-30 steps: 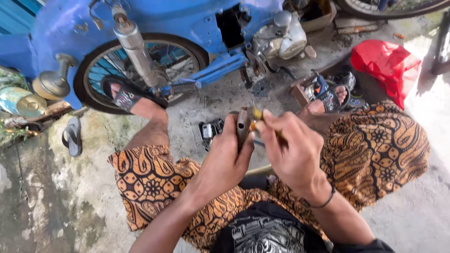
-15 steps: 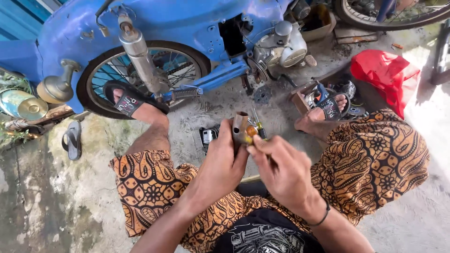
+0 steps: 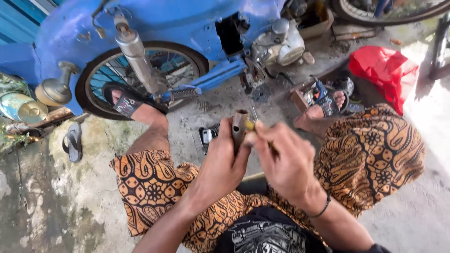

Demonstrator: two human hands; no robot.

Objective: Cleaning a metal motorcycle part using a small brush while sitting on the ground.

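So the person is sitting low on the concrete floor (image 3: pixel 61 206), knees spread, both forearms coming up from the bottom edge of the view and meeting in the middle. The left hand (image 3: pixel 224 161) is wrapped around a short metal tube (image 3: pixel 239 125), fingers curled shut on its lower part, holding it pretty much upright between the knees. The right hand (image 3: pixel 281 159) sits just beside it, thumb and fingertips pinched closed on a small brass-coloured piece (image 3: pixel 251 125) that's pressed against the side of the tube near the top. There's a thin dark band on the right wrist.

The tube itself looks dull grey-brown, worn, with an open hollow end facing up. The brass bit is mostly hidden by the fingers, so its shape is hard to tell.

Around that: orange and black patterned shorts (image 3: pixel 370 154), sandalled feet out front, one resting against the wheel (image 3: pixel 93 79) of a blue motorbike (image 3: pixel 154 18) along the far edge of the floor. A small dark part (image 3: pixel 207 136) lies on the concrete just beyond the hands, a red plastic bag (image 3: pixel 384 70) off to the right, and a loose sandal (image 3: pixel 72 140) to the left.
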